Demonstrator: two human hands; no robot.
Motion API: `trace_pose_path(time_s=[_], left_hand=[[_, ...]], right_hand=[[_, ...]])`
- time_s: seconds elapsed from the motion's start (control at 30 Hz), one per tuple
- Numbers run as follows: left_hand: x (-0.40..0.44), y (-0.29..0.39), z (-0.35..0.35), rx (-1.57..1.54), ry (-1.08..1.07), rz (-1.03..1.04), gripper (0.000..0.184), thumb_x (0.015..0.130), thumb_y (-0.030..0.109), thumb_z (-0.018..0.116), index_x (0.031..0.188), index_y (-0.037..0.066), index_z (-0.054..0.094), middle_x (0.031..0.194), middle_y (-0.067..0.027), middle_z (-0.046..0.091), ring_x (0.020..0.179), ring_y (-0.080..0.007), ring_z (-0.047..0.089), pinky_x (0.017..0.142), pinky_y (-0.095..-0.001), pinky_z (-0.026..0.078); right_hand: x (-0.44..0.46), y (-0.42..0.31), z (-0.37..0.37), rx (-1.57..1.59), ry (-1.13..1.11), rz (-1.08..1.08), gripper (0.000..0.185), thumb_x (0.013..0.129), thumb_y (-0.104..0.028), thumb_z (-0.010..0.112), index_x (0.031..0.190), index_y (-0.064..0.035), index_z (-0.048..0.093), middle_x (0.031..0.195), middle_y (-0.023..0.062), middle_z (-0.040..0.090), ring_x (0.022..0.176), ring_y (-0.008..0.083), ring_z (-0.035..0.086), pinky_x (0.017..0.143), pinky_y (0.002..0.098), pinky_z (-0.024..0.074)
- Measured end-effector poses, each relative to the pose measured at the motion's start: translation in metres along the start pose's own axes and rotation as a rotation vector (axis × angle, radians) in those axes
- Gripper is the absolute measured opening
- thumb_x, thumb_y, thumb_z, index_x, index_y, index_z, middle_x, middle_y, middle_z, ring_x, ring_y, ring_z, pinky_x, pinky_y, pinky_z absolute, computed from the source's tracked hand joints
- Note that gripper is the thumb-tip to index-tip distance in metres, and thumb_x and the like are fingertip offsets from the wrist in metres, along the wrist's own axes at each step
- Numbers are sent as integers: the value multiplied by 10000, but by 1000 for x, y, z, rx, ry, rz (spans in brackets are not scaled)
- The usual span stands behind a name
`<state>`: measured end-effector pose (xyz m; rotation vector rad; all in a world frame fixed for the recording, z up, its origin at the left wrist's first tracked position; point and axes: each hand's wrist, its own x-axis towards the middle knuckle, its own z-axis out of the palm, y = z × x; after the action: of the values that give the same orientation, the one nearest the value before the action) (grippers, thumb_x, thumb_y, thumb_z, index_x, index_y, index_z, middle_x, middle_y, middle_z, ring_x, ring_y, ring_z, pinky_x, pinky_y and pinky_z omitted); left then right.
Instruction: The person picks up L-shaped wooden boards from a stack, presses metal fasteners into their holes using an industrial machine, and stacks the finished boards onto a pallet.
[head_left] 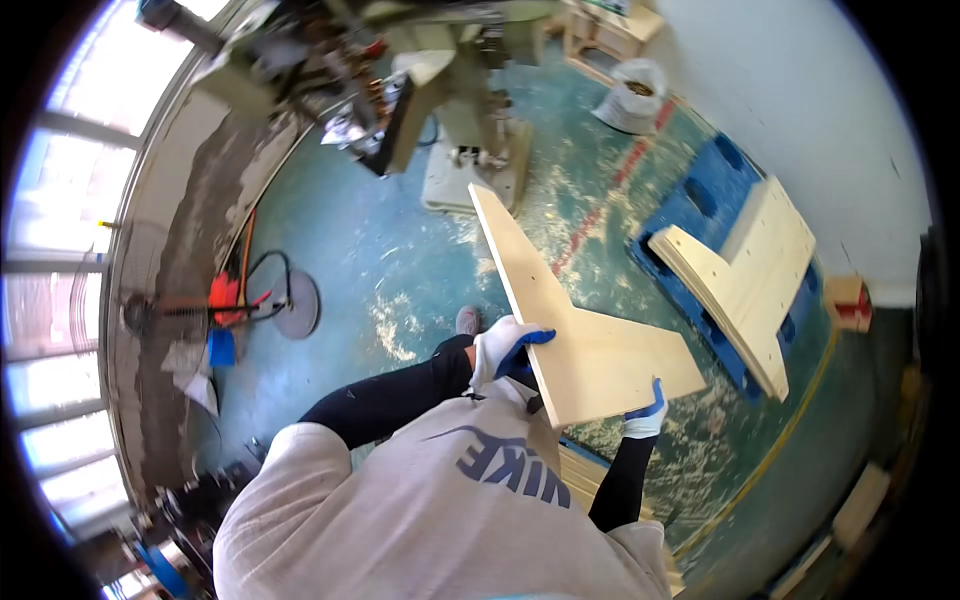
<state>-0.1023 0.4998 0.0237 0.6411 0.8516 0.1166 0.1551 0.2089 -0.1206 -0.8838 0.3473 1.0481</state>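
Observation:
A pale, angled wooden board [575, 350] with two tapering arms is held up in front of my body. My left hand [505, 350], in a white glove with blue fingers, grips its left edge, thumb lying over the face. At the lower right edge my right hand [645, 412], gloved the same way, is closed on the board with the thumb on top; its other fingers are hidden underneath. Beyond the board's upper tip stands a green machine [470, 110] on a pale base.
To the right, a stack of similar cut boards [745, 270] lies on a blue plastic pallet [705, 190]. A white sack [632, 95] stands by the wall. On the left are a round fan base [296, 305] and a blue box [221, 348]. Sawdust [395, 325] is scattered over the green floor.

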Motion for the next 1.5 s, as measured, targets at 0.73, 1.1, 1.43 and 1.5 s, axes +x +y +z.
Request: trace_pose_path(time_s=[0.73,1.1,1.43,1.5], left_hand=[[-175,12,-346,552,571,311,395,1061,258,499,1306,-50,523,1063,-92,653,944,-140,591,852,-283,480],[-224,62,-370,601,353,368,399,1055,262,533,1315,-40,524,894,0,595,687,-69,478,609,-253,430],[-325,53,-363,701,406,660,479,1064,163,484,1450,-95,365,1349,-244,588,1301,-272,541,1095,-354,396],[-329,48,-367,735,388,669,467,1061,142,484,1448,-91,367,1313,-248,605,1251,-268,575,1064,-351,422]], right_hand=[[-176,260,299,-212,7,-345,383,1036,-195,554,1351,21,529,1297,116,614,1215,248,584,1053,391,470],[-231,306,309,-22,114,-473,417,1014,-321,581,1322,-40,569,1253,94,652,1177,231,622,981,399,523],[-257,343,253,-20,-9,-383,509,1081,-384,447,1448,-31,456,1400,107,564,1256,251,563,1067,399,469],[-275,350,243,26,-30,-369,510,1081,-385,446,1443,-26,461,1409,110,557,1264,252,556,1075,404,461]])
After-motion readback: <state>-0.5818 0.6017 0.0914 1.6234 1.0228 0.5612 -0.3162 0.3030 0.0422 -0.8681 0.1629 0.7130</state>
